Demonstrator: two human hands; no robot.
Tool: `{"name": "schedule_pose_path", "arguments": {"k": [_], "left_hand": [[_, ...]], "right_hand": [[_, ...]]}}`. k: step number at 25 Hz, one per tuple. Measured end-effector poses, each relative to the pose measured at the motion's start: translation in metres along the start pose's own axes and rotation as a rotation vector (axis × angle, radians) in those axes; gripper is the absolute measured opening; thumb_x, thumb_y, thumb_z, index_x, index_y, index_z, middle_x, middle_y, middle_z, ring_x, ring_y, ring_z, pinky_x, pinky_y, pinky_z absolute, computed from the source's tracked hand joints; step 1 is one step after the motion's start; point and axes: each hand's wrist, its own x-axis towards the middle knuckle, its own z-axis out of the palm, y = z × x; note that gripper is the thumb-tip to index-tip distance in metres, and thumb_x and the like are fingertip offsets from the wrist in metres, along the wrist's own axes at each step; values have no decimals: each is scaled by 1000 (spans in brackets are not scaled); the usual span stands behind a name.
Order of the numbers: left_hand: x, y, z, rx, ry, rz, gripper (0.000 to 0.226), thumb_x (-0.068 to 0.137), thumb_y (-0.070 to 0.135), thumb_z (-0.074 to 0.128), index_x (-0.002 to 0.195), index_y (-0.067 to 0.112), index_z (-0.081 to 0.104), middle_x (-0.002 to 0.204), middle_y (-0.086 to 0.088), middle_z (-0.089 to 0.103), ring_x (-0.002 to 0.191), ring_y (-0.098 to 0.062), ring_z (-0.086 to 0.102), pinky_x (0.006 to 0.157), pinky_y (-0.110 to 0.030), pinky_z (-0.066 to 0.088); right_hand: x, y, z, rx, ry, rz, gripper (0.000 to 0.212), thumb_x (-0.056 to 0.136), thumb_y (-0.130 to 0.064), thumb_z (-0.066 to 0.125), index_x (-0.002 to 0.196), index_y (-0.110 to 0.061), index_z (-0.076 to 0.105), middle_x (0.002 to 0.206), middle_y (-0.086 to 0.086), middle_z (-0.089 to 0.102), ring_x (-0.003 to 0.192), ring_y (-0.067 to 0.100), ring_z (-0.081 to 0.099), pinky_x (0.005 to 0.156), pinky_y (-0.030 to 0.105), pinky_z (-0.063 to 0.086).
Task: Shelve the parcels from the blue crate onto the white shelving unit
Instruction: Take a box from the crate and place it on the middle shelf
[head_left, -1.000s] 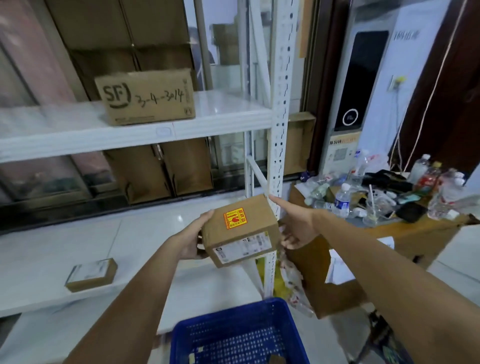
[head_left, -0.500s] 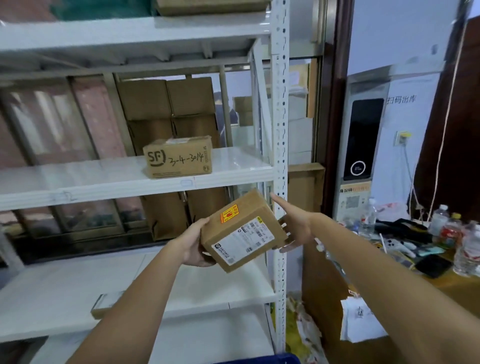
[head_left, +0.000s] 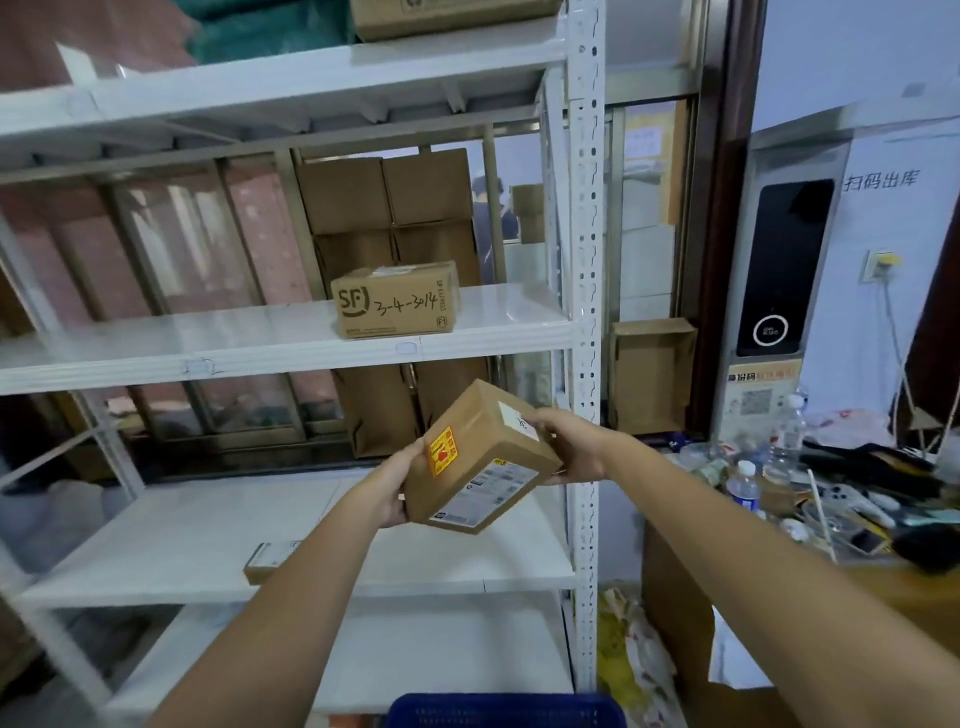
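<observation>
I hold a brown parcel (head_left: 480, 460) up in front of the white shelving unit (head_left: 584, 332). My left hand (head_left: 392, 486) grips its near left end and my right hand (head_left: 569, 449) grips its far right end, one on each side, so it cannot slip. The parcel is tilted, with its label facing me. It hangs in the air between two shelves, not on one yet. An SF box (head_left: 397, 301) already sits on the shelf above, with bare space on its right. A small flat box (head_left: 270, 553) lies on the lower shelf. The blue crate (head_left: 506, 712) is low and near me.
</observation>
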Motion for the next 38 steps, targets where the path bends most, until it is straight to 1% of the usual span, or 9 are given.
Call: {"name": "schedule_pose_path", "arguments": {"k": [4,8,14,18,21,24,28,33,38], "left_hand": [[3,2,-7,-13,63,135,34,93,41,57,117,17,60,115,-4,62,102,-25,58,87,-39,50],[-3,13,-14,-25,-5,216,26,94,36,57,109,16,62,106,-6,65,108,-25,58,98,-42,46],[-1,31,-38,-234,-91,350,35,93,44,53,108,13,62,117,-8,64,115,-27,55,100,-44,41],[-5,42,-67,-129,-171,287,48,87,56,54,106,13,62,128,-16,61,118,-32,54,104,-49,39],[-11,45,-75,-85,-440,142,62,82,67,52,128,26,58,133,-12,60,125,-33,53,101,-50,44],[-17,53,-67,-130,-523,168,64,84,66,49,132,24,57,124,-11,64,113,-30,59,91,-43,49],[-28,63,-51,-73,-518,146,52,84,63,53,113,22,68,109,-12,69,109,-30,58,102,-47,41],[-18,61,-54,-30,-468,128,56,81,59,60,117,16,63,119,-15,64,116,-31,58,103,-47,44],[-16,56,-47,39,-328,179,67,75,66,63,123,18,60,122,-12,64,114,-27,61,95,-45,51]], "right_hand": [[0,-2,8,-163,37,76,88,64,-91,49,124,-27,54,123,6,59,113,25,56,86,43,50],[3,-13,15,-157,14,71,104,48,-94,55,129,-28,53,134,9,54,121,30,53,101,53,45],[5,-13,24,96,19,0,54,77,-54,72,118,-23,53,115,14,54,108,33,59,98,54,50],[23,1,24,195,-41,-185,97,60,-36,91,143,-22,41,132,16,58,121,32,57,100,45,50],[22,1,28,270,-99,-193,94,51,-32,95,134,-16,54,126,16,64,113,30,62,91,41,52],[23,6,34,458,-156,-189,62,53,-29,89,111,-13,73,108,17,70,92,32,67,88,42,49],[32,20,39,586,-78,-137,45,75,-39,66,115,-17,65,110,18,64,100,36,59,92,48,45],[28,17,44,363,78,-83,21,84,-37,62,82,-18,68,83,10,66,84,27,62,77,38,51],[30,3,54,-30,267,-55,28,92,-43,52,78,-19,56,78,5,63,77,20,60,71,33,51]]}}
